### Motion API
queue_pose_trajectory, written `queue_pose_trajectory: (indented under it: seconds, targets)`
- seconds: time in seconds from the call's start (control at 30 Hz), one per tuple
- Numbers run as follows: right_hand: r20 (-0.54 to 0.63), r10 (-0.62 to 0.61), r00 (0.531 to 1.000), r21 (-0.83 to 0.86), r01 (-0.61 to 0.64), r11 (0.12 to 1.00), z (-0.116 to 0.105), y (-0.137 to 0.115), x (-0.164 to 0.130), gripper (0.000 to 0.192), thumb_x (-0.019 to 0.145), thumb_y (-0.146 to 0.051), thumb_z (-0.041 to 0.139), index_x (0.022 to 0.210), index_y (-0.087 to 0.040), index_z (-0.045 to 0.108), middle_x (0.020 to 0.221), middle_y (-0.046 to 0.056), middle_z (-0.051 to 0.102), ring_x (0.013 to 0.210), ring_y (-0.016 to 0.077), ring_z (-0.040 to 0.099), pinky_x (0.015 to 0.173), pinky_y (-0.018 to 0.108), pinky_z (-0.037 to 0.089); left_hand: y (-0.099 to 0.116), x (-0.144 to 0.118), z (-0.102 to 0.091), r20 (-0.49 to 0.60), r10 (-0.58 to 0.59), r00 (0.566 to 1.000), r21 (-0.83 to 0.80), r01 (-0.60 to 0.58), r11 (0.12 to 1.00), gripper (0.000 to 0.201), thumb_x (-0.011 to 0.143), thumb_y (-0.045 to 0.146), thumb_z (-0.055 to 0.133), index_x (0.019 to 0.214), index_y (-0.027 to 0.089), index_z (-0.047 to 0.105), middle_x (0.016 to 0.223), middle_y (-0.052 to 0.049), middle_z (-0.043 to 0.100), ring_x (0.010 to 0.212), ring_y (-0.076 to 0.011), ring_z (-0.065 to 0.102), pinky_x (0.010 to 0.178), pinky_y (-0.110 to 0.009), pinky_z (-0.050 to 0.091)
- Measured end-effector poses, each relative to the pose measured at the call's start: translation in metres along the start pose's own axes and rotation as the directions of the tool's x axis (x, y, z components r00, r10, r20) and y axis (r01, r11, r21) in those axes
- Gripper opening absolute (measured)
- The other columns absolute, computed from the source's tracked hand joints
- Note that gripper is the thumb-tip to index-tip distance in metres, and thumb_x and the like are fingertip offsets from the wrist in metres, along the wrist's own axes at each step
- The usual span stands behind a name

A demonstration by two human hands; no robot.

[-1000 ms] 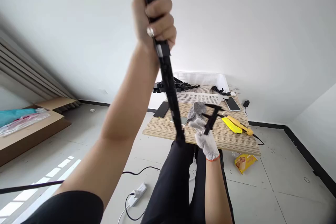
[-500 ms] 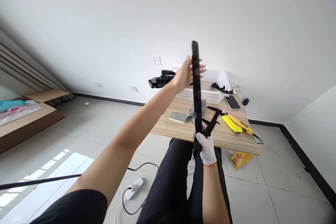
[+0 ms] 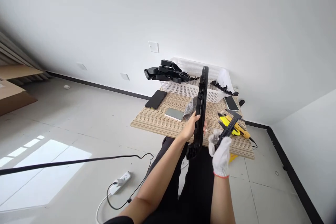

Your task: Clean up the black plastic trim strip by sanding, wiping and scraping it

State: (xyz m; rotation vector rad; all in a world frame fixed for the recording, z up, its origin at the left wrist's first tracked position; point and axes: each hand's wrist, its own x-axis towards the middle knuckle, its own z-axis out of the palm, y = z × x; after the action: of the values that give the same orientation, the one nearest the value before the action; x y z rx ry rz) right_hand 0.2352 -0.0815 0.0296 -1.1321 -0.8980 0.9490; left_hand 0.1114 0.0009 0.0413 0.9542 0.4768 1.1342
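My bare left hand [image 3: 193, 126] is wrapped round a long black plastic part [image 3: 201, 105], which stands nearly upright over the front edge of the table, its wider end down by my lap. In a white knitted glove, my right hand [image 3: 220, 150] grips a black caliper [image 3: 228, 129], its jaws pointing up and away over the table. The caliper is apart from the plastic part. A grey cloth [image 3: 189, 109] lies just behind my left hand. Beyond the caliper rest a yellow brush [image 3: 224, 121] and a yellow-handled tool [image 3: 243, 131] with a cord.
A white basket [image 3: 183, 90] holding several black plastic parts [image 3: 165, 71] stands at the table's back against the wall. Phones lie on the striped table [image 3: 147, 122]: a black one [image 3: 156, 99], a pale one [image 3: 174, 114], another [image 3: 231, 103] at right. A power strip [image 3: 120, 183] sits on the floor.
My left hand has come down from the upper end of the plastic part and now holds its lower half. My right hand has left the part and moved right with the caliper.
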Motion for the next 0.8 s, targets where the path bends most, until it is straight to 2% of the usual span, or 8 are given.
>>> queue_pose_trajectory:
  seconds: [0.1,0.23,0.3,0.4,0.47,0.53,0.63,0.8]
  targets:
    - [0.055,0.0,0.999,-0.075,0.004,0.997,-0.019,-0.034,0.014,0.068,0.088,-0.078,0.025,0.091,-0.021,0.06,0.062,-0.001,0.053,0.038,0.0062,0.032,0.033,0.02,0.022,-0.019,-0.008,-0.005,0.023,-0.027,0.999,-0.054,0.028,0.998,0.041,0.088,0.042,0.045,0.123,0.02,0.044,0.067,0.004,0.059,0.042,-0.0088,0.046,0.039,-0.021,0.044]
    - [0.1,-0.084,0.991,-0.38,0.117,0.918,-0.027,-0.099,0.055,0.053,0.087,-0.07,0.051,0.096,-0.02,0.066,0.08,0.005,0.064,0.056,0.0092,0.053,0.041,0.019,0.035,-0.032,-0.016,-0.011,0.076,-0.026,0.997,-0.122,0.035,0.992,0.043,0.084,0.036,0.049,0.123,0.021,0.043,0.06,0.006,0.056,0.039,-0.0086,0.042,0.038,-0.021,0.043]
    - [0.172,-0.193,0.966,-0.502,0.254,0.826,-0.022,-0.131,0.084,0.05,0.094,-0.065,0.042,0.098,-0.021,0.065,0.082,0.004,0.066,0.056,0.0083,0.053,0.045,0.021,0.038,-0.035,-0.018,-0.013,0.106,-0.025,0.994,-0.151,0.041,0.988,0.043,0.082,0.036,0.05,0.122,0.022,0.043,0.059,0.006,0.056,0.038,-0.0082,0.041,0.038,-0.021,0.042]
    - [0.493,-0.245,0.835,-0.685,0.545,0.483,-0.012,-0.169,0.133,0.048,0.1,-0.055,0.034,0.093,-0.019,0.064,0.07,0.002,0.064,0.052,0.0065,0.051,0.059,0.026,0.043,-0.039,-0.018,-0.017,0.15,-0.025,0.988,-0.17,0.051,0.984,0.041,0.081,0.035,0.051,0.118,0.022,0.045,0.057,0.006,0.055,0.037,-0.0081,0.041,0.038,-0.022,0.042]
    - [0.557,-0.249,0.793,-0.699,0.609,0.376,-0.006,-0.188,0.161,0.037,0.094,-0.051,0.053,0.087,-0.017,0.068,0.074,0.004,0.068,0.064,0.008,0.057,0.07,0.029,0.042,-0.04,-0.019,-0.018,0.167,-0.025,0.986,-0.175,0.055,0.983,0.039,0.081,0.034,0.051,0.117,0.022,0.045,0.057,0.006,0.054,0.037,-0.0084,0.041,0.039,-0.022,0.042]
    - [0.671,-0.192,0.716,-0.715,0.693,0.087,-0.001,-0.201,0.182,0.041,0.096,-0.049,0.048,0.091,-0.014,0.07,0.084,0.006,0.071,0.068,0.007,0.058,0.072,0.03,0.039,-0.04,-0.021,-0.019,0.175,-0.026,0.984,-0.181,0.058,0.982,0.038,0.081,0.033,0.05,0.117,0.021,0.047,0.057,0.006,0.054,0.038,-0.0084,0.04,0.04,-0.023,0.042]
    - [0.691,-0.111,0.714,-0.715,0.698,0.035,0.007,-0.215,0.195,0.055,0.095,-0.051,0.034,0.081,-0.01,0.069,0.071,0.001,0.069,0.062,0.0021,0.055,0.07,0.026,0.038,-0.036,-0.023,-0.02,0.174,-0.028,0.984,-0.195,0.062,0.979,0.039,0.081,0.033,0.049,0.118,0.02,0.048,0.056,0.006,0.052,0.038,-0.0082,0.04,0.04,-0.022,0.042]
    - [0.529,-0.053,0.847,-0.828,0.529,0.186,0.022,-0.22,0.188,0.053,0.093,-0.046,0.032,0.08,-0.006,0.065,0.059,-0.003,0.067,0.053,-0.0029,0.055,0.064,0.022,0.036,-0.03,-0.026,-0.021,0.166,-0.027,0.986,-0.208,0.062,0.976,0.041,0.08,0.031,0.05,0.12,0.019,0.048,0.057,0.006,0.051,0.038,-0.0076,0.04,0.039,-0.022,0.043]
